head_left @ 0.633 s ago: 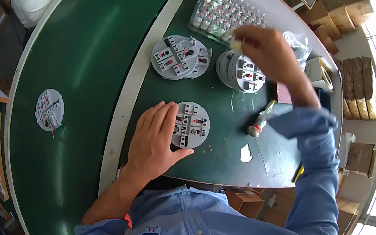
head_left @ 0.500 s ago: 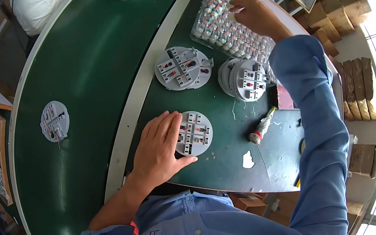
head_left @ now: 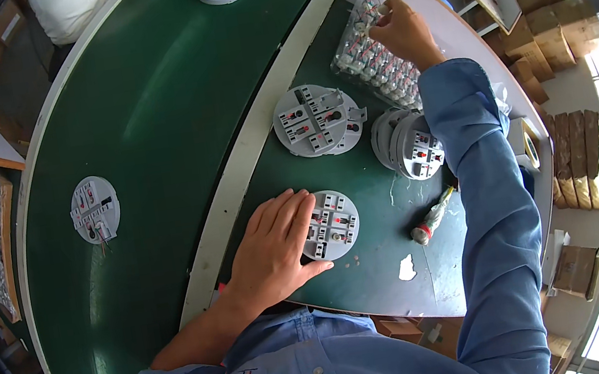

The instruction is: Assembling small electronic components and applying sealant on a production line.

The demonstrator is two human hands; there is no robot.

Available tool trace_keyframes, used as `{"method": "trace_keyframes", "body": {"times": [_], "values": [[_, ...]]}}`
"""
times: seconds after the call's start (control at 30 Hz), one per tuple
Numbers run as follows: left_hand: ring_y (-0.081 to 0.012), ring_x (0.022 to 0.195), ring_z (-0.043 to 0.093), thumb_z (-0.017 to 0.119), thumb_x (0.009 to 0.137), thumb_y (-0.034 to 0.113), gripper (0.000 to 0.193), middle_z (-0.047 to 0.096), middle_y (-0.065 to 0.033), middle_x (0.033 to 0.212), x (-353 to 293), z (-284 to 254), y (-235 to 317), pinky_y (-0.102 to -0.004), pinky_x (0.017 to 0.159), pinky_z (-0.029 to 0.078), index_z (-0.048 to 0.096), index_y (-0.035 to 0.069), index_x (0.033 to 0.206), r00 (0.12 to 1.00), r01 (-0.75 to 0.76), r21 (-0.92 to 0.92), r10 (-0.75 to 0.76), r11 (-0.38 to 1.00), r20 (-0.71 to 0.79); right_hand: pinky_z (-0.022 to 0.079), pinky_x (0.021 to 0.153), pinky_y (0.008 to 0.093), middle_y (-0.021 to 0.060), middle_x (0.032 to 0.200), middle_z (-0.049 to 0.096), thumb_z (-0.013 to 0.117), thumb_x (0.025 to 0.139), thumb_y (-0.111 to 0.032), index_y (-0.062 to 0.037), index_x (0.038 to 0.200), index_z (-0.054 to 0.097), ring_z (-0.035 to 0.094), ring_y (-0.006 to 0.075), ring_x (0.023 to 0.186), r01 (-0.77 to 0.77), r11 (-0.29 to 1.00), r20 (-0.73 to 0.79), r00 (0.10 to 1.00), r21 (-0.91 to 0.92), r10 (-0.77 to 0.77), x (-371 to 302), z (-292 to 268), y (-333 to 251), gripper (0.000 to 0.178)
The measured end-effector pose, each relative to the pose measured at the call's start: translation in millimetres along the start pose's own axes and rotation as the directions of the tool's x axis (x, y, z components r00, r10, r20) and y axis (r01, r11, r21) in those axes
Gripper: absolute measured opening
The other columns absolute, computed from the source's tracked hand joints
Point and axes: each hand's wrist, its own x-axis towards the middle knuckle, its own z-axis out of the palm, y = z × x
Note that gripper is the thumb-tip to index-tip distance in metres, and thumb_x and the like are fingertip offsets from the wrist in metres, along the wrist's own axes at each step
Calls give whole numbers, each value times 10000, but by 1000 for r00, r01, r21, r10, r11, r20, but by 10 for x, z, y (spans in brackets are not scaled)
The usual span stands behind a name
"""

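Observation:
A round grey plastic plate (head_left: 338, 221) with a cross-shaped raised part, black clips and small red parts lies flat on the green worktop. My left hand (head_left: 271, 247) steadies it by its left side, thumb at the lower edge, fingers covering part of it. Farther off at the right, my right hand (head_left: 402, 31) is over a clear plastic tray (head_left: 349, 63) filled with rows of small silvery parts with red bits. Its thumb and fingers are pinched together at the tray's far end; whatever is between them is too small to make out.
Two stacks of similar plates, a left stack (head_left: 312, 125) and a right stack (head_left: 416, 148), stand beyond the held one. A wrapped tool with a red band (head_left: 432, 220) lies at right. A green conveyor belt (head_left: 155, 154) along the left carries more plates, including one plate (head_left: 95, 210).
The whole scene has shifted slightly right and down in the picture. My right hand stays pinched at the tray's far end, turned a little. My left hand keeps its hold on the plate.

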Motion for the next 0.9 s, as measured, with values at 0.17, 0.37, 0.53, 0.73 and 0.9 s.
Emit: {"method": "trace_keyframes", "body": {"times": [0.17,0.37,0.53,0.73,0.9], "values": [[-350,1457,538,985,739,347,1056,568,-213,1537,7,80,-80,-474,1243,402,467,-55,1568,1000,10,-10,-10,1000,-19,576,850,342,146,1082,790,772,904,-106,20,1364,637,725,233,945,2,985,47,999,171,-11,-889,-434,-404,496],[-378,1452,539,1004,682,282,1131,559,-220,1560,-61,361,-61,-484,1246,402,442,-44,1608,999,-10,-26,10,1000,-31,575,837,329,123,1142,748,760,844,57,-3,1364,631,690,219,901,-19,941,178,983,337,-44,-3053,-112,-337,539],[-382,1439,551,1008,658,203,1167,566,-205,1574,-146,535,70,-481,1242,409,426,-4,1648,997,0,-49,-4,999,-82,573,833,332,103,1122,758,774,846,55,-10,1377,638,691,230,886,60,976,81,994,211,-79,-3534,206,-84,552],[-360,1384,590,997,704,172,1105,603,-202,1519,-319,454,44,-457,1210,427,424,3,1634,998,-30,-215,17,976,-64,571,836,330,100,1144,777,761,872,88,10,1241,732,693,233,873,-102,936,51,995,338,90,-3840,353,-81,379],[-341,1362,610,995,673,112,1143,632,-177,1487,-398,448,-16,-447,1186,447,411,23,1651,995,-55,-240,34,969,-92,566,835,331,97,1151,778,772,868,93,12,1145,762,696,227,891,19,868,-10,1000,497,-16,-3830,253,-531,288]]}}
